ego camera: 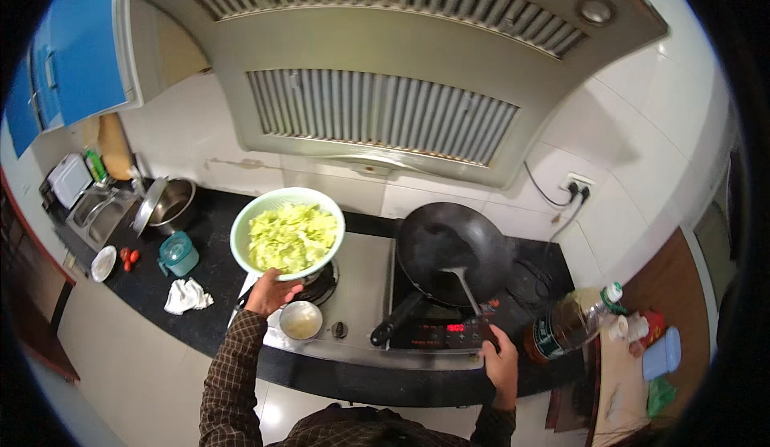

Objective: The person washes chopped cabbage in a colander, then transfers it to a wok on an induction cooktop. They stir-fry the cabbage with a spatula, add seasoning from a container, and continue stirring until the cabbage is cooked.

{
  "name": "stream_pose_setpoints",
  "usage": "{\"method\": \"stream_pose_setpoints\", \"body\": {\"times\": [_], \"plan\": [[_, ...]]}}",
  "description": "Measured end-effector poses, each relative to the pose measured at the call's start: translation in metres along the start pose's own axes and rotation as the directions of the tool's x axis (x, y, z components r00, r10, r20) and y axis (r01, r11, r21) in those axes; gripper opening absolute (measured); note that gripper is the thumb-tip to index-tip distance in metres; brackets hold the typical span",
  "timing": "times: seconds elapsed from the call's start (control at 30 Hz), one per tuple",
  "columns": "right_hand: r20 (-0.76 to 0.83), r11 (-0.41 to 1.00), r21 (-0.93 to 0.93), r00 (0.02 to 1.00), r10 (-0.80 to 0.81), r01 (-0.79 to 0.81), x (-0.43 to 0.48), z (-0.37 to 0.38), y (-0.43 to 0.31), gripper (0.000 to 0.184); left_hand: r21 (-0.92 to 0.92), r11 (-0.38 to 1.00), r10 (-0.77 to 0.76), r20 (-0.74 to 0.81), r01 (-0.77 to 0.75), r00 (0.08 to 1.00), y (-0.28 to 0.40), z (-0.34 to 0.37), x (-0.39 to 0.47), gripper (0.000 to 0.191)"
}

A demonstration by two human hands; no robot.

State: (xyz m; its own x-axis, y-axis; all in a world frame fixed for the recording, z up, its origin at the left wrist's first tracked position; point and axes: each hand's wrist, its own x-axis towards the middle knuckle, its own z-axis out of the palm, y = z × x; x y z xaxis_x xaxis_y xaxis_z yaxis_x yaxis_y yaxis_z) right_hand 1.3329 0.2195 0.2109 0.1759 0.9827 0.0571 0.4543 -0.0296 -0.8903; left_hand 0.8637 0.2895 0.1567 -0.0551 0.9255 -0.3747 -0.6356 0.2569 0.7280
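My left hand [274, 293] holds the near rim of a pale green plastic colander [237, 242], its thumb at the edge. Chopped light-green leafy vegetable [293, 236] fills the colander, which is over the left side of the cooktop. With my right hand [500, 357] I grip the handle of a metal spatula [463, 284], whose blade rests inside a dark wok [445, 236]. The wok sits on an induction cooker [433, 334] with a lit red display, its black handle pointing toward me. A small bowl [301, 321] with pale contents stands just below the colander.
A large oil bottle [568, 324] stands right of the cooker. Leftward are a white cloth [187, 296], a teal lidded container [178, 253], small red peppers or tomatoes [127, 257], a steel pot [172, 206] and a sink [99, 215]. A range hood [385, 44] overhangs the cooktop.
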Motion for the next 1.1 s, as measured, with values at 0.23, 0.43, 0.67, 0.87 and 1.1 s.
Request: {"method": "stream_pose_setpoints", "body": {"times": [0.23,0.43,0.67,0.87,1.1], "plan": [[0.095,0.619,0.751,0.965,0.243,-0.230,0.021,0.004,0.000,0.034,-0.078,0.983,0.158,-0.091,-0.165,0.983,0.005,0.002,0.003,0.044],[0.393,0.032,0.919,0.919,-0.029,-0.392,0.031,-0.013,0.015,0.030,0.083,0.979,0.191,-0.054,-0.187,0.980,0.025,0.024,-0.026,0.044],[0.553,-0.301,0.763,0.819,-0.153,-0.572,0.047,0.009,0.031,0.030,0.148,0.980,0.130,0.028,-0.132,0.991,0.038,0.076,-0.044,0.046],[0.536,-0.160,0.808,0.820,-0.200,-0.567,0.054,0.009,0.033,0.034,0.226,0.969,0.071,0.118,-0.096,0.991,0.031,0.111,-0.037,0.048],[0.389,0.137,0.917,0.917,-0.090,-0.375,0.068,-0.006,0.029,0.044,0.321,0.946,-0.028,0.187,-0.034,0.982,0.025,0.148,-0.009,0.043]]}}
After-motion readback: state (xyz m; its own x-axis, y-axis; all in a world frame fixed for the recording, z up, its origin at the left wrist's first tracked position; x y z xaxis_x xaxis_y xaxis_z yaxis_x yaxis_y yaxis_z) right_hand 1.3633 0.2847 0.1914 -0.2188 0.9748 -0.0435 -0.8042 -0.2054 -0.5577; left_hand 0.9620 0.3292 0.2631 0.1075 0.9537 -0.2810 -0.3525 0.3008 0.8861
